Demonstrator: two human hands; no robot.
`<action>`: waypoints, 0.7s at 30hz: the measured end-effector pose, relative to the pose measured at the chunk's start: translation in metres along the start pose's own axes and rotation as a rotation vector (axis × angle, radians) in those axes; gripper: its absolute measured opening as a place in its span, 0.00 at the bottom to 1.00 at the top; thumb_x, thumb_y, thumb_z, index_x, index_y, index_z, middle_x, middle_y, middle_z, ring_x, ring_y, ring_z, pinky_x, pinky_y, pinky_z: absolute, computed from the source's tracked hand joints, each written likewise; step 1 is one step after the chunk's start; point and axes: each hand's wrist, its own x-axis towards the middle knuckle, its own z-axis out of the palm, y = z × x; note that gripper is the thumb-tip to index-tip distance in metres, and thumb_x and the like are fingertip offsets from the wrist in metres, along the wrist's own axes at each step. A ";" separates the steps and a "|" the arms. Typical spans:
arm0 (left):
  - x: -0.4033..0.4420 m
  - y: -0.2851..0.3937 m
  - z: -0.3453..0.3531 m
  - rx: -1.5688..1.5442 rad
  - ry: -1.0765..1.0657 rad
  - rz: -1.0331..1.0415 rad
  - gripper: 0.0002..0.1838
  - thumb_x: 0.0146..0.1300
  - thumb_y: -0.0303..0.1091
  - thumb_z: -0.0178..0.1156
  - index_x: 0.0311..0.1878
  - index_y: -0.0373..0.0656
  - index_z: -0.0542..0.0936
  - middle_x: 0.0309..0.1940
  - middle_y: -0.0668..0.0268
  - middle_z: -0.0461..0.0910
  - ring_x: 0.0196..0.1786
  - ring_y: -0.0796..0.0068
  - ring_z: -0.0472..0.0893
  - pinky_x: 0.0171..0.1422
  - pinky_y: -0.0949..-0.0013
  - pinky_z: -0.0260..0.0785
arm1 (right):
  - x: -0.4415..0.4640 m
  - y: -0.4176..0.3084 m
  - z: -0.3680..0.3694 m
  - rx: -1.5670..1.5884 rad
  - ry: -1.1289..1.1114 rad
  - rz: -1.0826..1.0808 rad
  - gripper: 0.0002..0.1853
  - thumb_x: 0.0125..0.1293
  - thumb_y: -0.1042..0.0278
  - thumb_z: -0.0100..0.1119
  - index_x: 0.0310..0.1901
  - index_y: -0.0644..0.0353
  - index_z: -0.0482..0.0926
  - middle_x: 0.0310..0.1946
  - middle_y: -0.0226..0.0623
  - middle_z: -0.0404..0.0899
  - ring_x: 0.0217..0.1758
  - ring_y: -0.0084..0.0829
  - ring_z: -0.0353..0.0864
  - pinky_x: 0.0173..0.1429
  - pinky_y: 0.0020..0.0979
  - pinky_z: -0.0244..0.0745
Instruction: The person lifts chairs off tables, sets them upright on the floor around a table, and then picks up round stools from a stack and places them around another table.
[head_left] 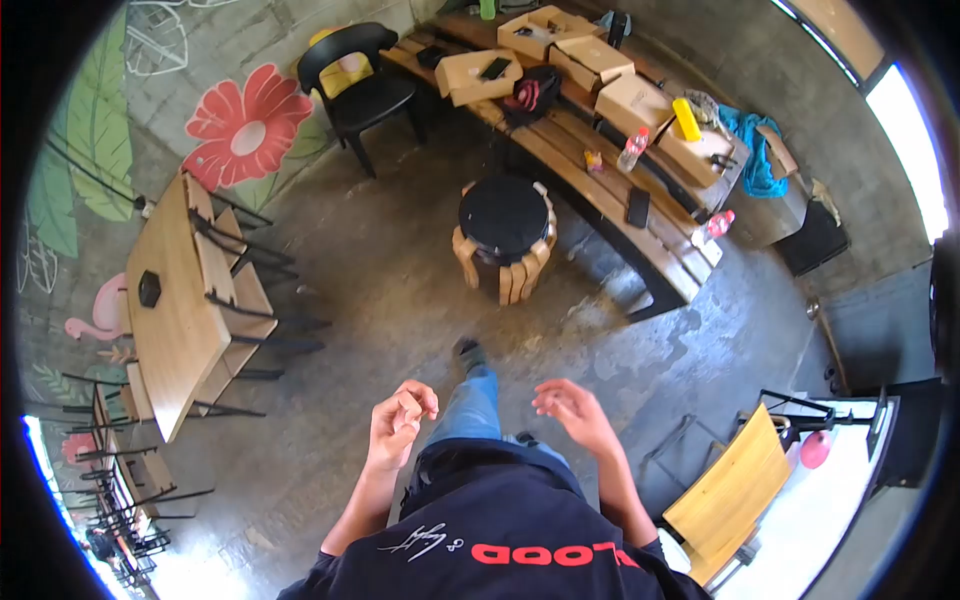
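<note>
My left hand [400, 418] is held up in front of my body with its fingers curled in, and nothing shows in it. Across from it, my right hand [574, 410] hangs in the air, fingers loosely bent and apart, holding nothing. The hands are apart from each other and touch no object. Between and below them are my jeans [468, 405] and one dark shoe [469, 355] on the concrete floor. The nearest furniture ahead is a round stool [505, 218] with a black seat and wooden slatted sides.
A long slatted wooden table [590, 185] holds cardboard boxes [635, 103], bottles [633, 150], a yellow cylinder [686, 119] and a dark phone [637, 207]. A black chair [357, 85] stands behind. Left is a wooden table [178, 300] with chairs; right, a yellowish wooden board [732, 485].
</note>
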 end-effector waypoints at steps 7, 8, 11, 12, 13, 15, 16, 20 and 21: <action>0.180 0.015 -0.016 -0.063 -0.025 -0.070 0.13 0.59 0.24 0.57 0.26 0.48 0.63 0.37 0.64 0.71 0.40 0.74 0.71 0.44 0.71 0.64 | 0.119 -0.076 -0.010 -0.063 0.035 0.007 0.14 0.70 0.68 0.55 0.53 0.64 0.74 0.42 0.34 0.82 0.44 0.21 0.79 0.49 0.24 0.73; 0.202 0.021 -0.016 -0.021 -0.041 -0.075 0.13 0.59 0.25 0.58 0.27 0.48 0.63 0.37 0.65 0.71 0.40 0.75 0.72 0.44 0.71 0.65 | 0.132 -0.081 -0.012 -0.073 0.062 -0.013 0.14 0.70 0.68 0.55 0.53 0.64 0.74 0.42 0.34 0.82 0.44 0.22 0.79 0.49 0.24 0.73; 0.261 0.025 -0.023 0.069 -0.098 -0.056 0.10 0.59 0.27 0.59 0.31 0.47 0.66 0.38 0.65 0.71 0.40 0.77 0.72 0.44 0.73 0.65 | 0.171 -0.093 -0.024 -0.081 0.105 -0.045 0.13 0.70 0.69 0.54 0.53 0.64 0.74 0.42 0.34 0.82 0.44 0.22 0.79 0.49 0.25 0.73; 0.278 0.022 -0.024 0.078 -0.111 -0.054 0.10 0.59 0.27 0.59 0.31 0.47 0.67 0.38 0.65 0.71 0.40 0.77 0.72 0.44 0.73 0.65 | 0.180 -0.095 -0.032 -0.070 0.097 -0.032 0.13 0.70 0.69 0.54 0.53 0.64 0.74 0.41 0.34 0.82 0.44 0.22 0.79 0.49 0.25 0.73; 0.295 0.019 -0.025 0.086 -0.122 -0.053 0.09 0.60 0.28 0.60 0.32 0.47 0.67 0.38 0.66 0.71 0.40 0.78 0.72 0.43 0.73 0.65 | 0.191 -0.097 -0.042 -0.059 0.089 -0.018 0.13 0.70 0.70 0.54 0.53 0.64 0.74 0.41 0.35 0.82 0.44 0.22 0.79 0.49 0.25 0.73; 0.325 0.009 -0.017 0.067 -0.171 -0.084 0.08 0.61 0.28 0.59 0.33 0.46 0.68 0.38 0.66 0.71 0.40 0.79 0.71 0.44 0.74 0.65 | 0.216 -0.096 -0.071 -0.111 0.057 0.030 0.13 0.71 0.69 0.53 0.53 0.66 0.74 0.43 0.35 0.81 0.45 0.23 0.79 0.52 0.26 0.73; 0.338 0.002 -0.011 0.070 -0.193 -0.098 0.08 0.61 0.29 0.59 0.33 0.46 0.68 0.39 0.66 0.71 0.40 0.80 0.71 0.45 0.74 0.65 | 0.227 -0.093 -0.085 -0.133 0.038 0.064 0.14 0.72 0.69 0.52 0.54 0.67 0.74 0.43 0.36 0.80 0.46 0.23 0.78 0.53 0.27 0.73; 0.390 -0.022 0.017 0.327 -0.377 -0.043 0.06 0.55 0.22 0.57 0.31 0.43 0.70 0.39 0.63 0.73 0.39 0.76 0.74 0.45 0.72 0.67 | 0.299 -0.070 -0.150 -0.139 -0.007 0.109 0.12 0.70 0.70 0.53 0.53 0.62 0.75 0.39 0.34 0.81 0.42 0.22 0.79 0.47 0.25 0.74; 0.403 -0.032 0.021 0.528 -0.463 0.035 0.07 0.52 0.20 0.57 0.30 0.43 0.70 0.38 0.62 0.74 0.38 0.74 0.75 0.44 0.71 0.69 | 0.325 -0.064 -0.167 -0.031 -0.035 0.162 0.12 0.70 0.70 0.53 0.53 0.62 0.75 0.39 0.33 0.81 0.42 0.21 0.79 0.46 0.25 0.74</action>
